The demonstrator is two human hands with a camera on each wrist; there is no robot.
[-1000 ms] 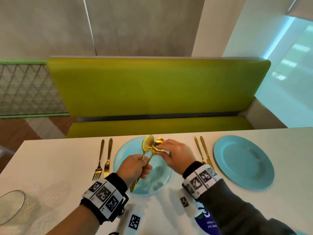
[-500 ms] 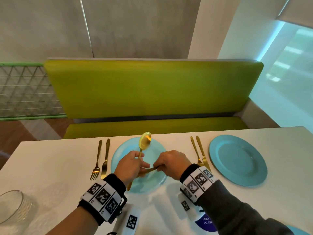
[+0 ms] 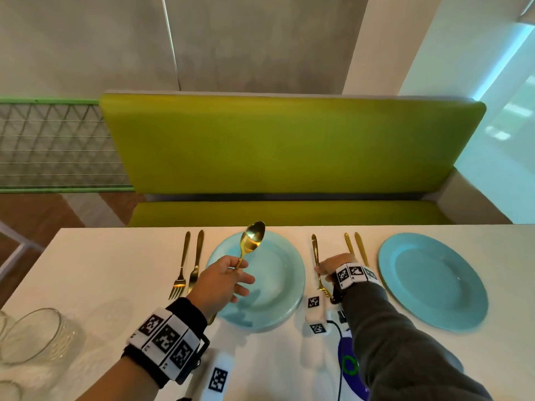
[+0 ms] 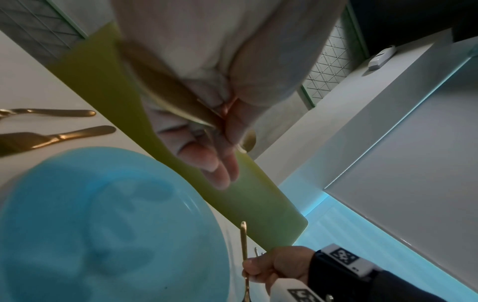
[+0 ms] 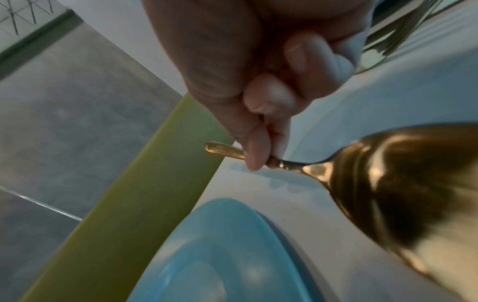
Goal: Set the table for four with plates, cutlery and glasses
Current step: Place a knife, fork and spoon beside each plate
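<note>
My left hand [image 3: 236, 269] grips a gold spoon [image 3: 252, 240] by its handle, bowl up, above the left blue plate [image 3: 278, 287]. In the left wrist view the left hand [image 4: 207, 143] curls round that handle [image 4: 175, 102]. My right hand [image 3: 320, 269] pinches a second gold spoon [image 3: 316, 250] just right of this plate, handle pointing away, low at the white table [image 3: 101, 270]. The right wrist view shows thumb and finger [image 5: 254, 151] on the handle and the bowl [image 5: 401, 183] close to the camera. A second blue plate [image 3: 431, 282] lies to the right.
A gold fork [image 3: 181, 264] and knife [image 3: 197, 261] lie left of the left plate; another fork [image 3: 348, 244] and knife [image 3: 360, 247] lie between the plates. Clear glasses [image 3: 31, 334] stand at the near left. A green bench [image 3: 289, 146] runs behind the table's far edge.
The two spoons were together over the left plate. My right hand has taken one and moved it down to the plate's right side; my left hand keeps the other raised.
</note>
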